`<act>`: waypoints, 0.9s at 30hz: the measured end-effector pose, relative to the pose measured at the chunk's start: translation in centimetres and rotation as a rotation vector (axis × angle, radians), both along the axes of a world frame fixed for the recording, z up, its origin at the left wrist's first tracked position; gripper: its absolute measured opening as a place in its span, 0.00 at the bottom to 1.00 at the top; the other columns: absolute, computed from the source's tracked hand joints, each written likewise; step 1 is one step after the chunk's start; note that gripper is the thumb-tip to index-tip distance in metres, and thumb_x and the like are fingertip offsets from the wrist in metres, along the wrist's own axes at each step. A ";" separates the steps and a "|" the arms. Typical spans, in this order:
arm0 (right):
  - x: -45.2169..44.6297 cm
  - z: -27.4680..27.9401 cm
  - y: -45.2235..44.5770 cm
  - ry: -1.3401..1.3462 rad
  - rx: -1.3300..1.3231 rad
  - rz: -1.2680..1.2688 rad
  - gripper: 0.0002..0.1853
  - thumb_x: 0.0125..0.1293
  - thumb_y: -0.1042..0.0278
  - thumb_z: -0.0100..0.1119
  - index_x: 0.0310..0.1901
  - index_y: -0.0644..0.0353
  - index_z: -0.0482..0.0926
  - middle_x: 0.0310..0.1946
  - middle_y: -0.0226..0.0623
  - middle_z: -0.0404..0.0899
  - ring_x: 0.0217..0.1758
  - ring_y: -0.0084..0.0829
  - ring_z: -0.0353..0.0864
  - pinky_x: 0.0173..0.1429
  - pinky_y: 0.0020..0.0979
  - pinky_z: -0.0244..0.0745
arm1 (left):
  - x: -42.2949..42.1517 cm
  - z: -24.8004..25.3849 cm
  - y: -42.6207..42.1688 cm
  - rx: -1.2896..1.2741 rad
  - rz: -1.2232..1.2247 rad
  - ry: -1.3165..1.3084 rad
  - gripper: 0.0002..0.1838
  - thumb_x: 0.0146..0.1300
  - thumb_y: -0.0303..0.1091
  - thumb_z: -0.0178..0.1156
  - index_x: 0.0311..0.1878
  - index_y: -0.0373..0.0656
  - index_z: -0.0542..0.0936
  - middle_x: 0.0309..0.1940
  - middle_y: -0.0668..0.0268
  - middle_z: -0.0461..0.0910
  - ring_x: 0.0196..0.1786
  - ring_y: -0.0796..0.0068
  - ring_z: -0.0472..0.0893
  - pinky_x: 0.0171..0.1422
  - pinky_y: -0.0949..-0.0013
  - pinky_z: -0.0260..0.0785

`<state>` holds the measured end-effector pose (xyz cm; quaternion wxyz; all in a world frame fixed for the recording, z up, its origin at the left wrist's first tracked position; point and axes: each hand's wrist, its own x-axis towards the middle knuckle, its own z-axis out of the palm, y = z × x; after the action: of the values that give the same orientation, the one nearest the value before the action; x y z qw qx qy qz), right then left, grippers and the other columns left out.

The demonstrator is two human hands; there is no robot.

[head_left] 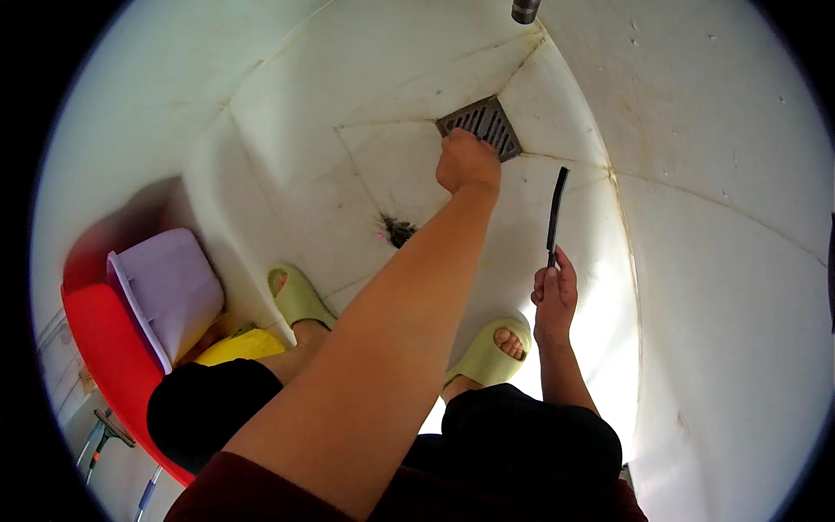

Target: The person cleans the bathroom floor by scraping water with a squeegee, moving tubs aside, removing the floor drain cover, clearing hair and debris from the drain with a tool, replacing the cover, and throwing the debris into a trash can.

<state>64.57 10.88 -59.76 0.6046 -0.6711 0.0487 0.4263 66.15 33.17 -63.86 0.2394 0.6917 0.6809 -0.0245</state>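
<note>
At the square metal drain cover point(496, 122) in the floor, my left hand point(470, 161) has its fingers curled against the near edge of the slotted plate. Its fingertips are mostly hidden. My right hand point(557, 300) is closed around the lower end of a thin black brush-like stick point(555, 209), which points up and away from me above the floor. A dark clump that looks like hair point(398, 231), with a small pink bit beside it, lies on the tiles left of my left forearm.
Green slippers point(489, 355) are on my feet. To the left stands a red tub point(104, 335) with a lilac plastic bin point(174, 283) and something yellow point(239, 346) in it. A pipe end point(524, 10) hangs at the top. Pale walls curve round; handled tools point(109, 431) stand lower left.
</note>
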 end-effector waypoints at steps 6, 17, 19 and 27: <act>0.0 0.0 -0.6 -0.031 0.010 0.027 0.19 0.68 0.72 0.38 0.60 0.59 0.60 0.24 0.27 0.64 0.22 0.13 0.56 0.25 0.15 0.54 | 0.0 0.4 0.8 -0.002 -0.138 0.082 0.13 0.51 0.39 0.60 0.35 0.40 0.75 0.35 0.57 0.78 0.38 0.61 0.80 0.38 0.62 0.73; 0.1 -0.6 -0.3 -0.028 0.073 0.102 0.19 0.68 0.70 0.39 0.60 0.61 0.61 0.22 0.26 0.63 0.21 0.13 0.56 0.24 0.16 0.55 | -0.1 4.0 3.8 -0.199 -0.418 0.224 0.10 0.50 0.37 0.61 0.35 0.44 0.80 0.38 0.62 0.80 0.41 0.63 0.80 0.39 0.64 0.73; 0.2 -1.2 -0.4 -0.045 0.071 0.118 0.18 0.69 0.69 0.39 0.60 0.60 0.61 0.23 0.25 0.64 0.21 0.13 0.56 0.23 0.16 0.55 | -0.7 5.2 5.2 -0.208 -0.621 0.305 0.14 0.48 0.38 0.62 0.35 0.39 0.79 0.37 0.58 0.79 0.41 0.60 0.80 0.41 0.62 0.73; 1.1 -1.6 1.8 -0.182 -0.039 0.308 0.18 0.68 0.70 0.40 0.59 0.59 0.63 0.22 0.27 0.66 0.22 0.16 0.62 0.27 0.18 0.62 | -9.7 6.1 12.2 0.046 -1.155 0.649 0.09 0.53 0.30 0.55 0.39 0.40 0.76 0.38 0.58 0.77 0.41 0.60 0.79 0.40 0.61 0.73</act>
<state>65.69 12.73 -61.38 0.5211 -0.7180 -0.1012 0.4502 56.45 45.32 -57.75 -0.0444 0.9080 0.2388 -0.3413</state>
